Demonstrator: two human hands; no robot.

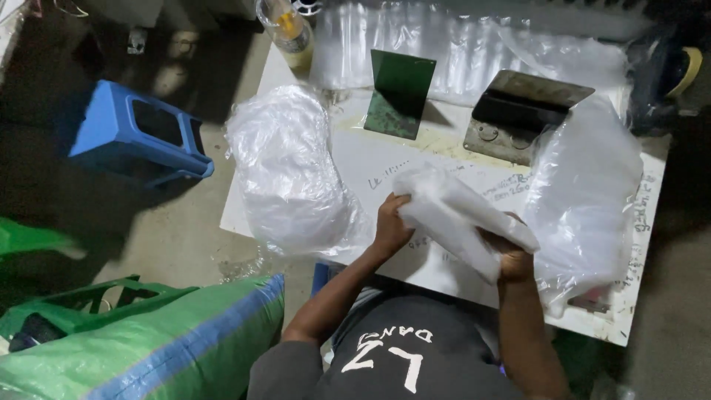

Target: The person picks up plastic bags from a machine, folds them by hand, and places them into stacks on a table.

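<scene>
1. Your left hand (390,226) grips the near-left edge of a folded clear plastic bag (452,211), fingers curled tight on the film.
2. Your right hand (511,255) holds the same bag at its lower right end; the film drapes over your knuckles, and the fingers seem to be closed on it, though the plastic hides most of them.
3. The bag is lifted just above the white table (355,159), over its near middle, slanting from upper left down to lower right between your two hands.
4. To your left, a heaped pile of clear bags (285,167) lies on the table's left end, hanging a little over the edge.
5. To your right, a second loose pile of plastic film (585,192) covers the right side of the table, just beside your right hand.
6. Behind the bag stand two bent metal plates: a green one (400,92) near the middle and a grey one (518,115) to its right, well apart from your hands.
7. A clear bottle with a yellow part (287,30) sits at the far left corner.
8. On the floor to the left are a blue plastic stool (137,133) and, nearer you, a green woven sack with a blue stripe (163,344).
</scene>
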